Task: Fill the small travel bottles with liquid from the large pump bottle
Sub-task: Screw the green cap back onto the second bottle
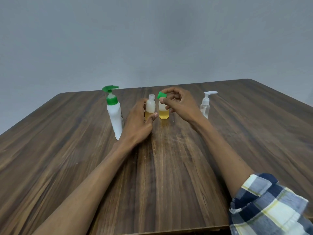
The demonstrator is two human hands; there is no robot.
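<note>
Right hand (pixel 179 104) was pinching a little green cap (pixel 161 95) right over the capless travel bottle (pixel 163 111) with yellow liquid in it. Left hand (pixel 138 121) curled round the other open travel bottle (pixel 150 107), steadying it. White pump bottle (pixel 114 116) stood just left, clear pump bottle (pixel 205 106) off right on the table (pixel 67 150). Looked to me like one clumsy elbow could tip an open one and spill it.

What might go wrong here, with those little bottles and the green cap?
The left hand holds an uncapped small bottle with yellow liquid; a nudge could tip it. The right hand pinches the green cap above the second bottle; it may slip or seat crooked.
</note>
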